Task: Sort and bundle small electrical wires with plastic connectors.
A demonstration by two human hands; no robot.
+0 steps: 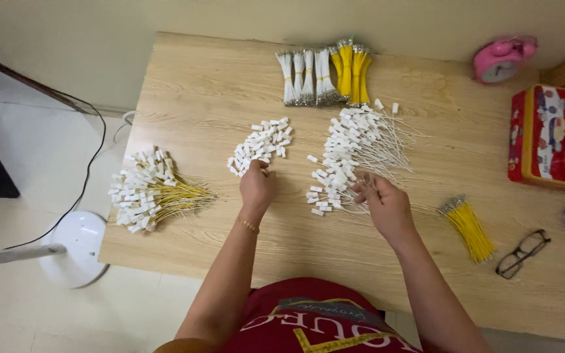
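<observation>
Head view: the left hand (257, 187) rests fingers-down at the near edge of a pile of loose white clips (260, 145); its fingertips are hidden, so I cannot tell whether its grip holds a clip. The right hand (385, 204) pinches thin white wires (354, 153) with clips on their ends, at the near right of that heap, grip narrow. What exactly sits between those fingers is too small to make out. Far left lies a heap of clipped yellow wires (155, 189). A red tin (552, 136) at the right edge is cut off, lid shut, contents hidden. All lie on the wooden surface (197, 98).
</observation>
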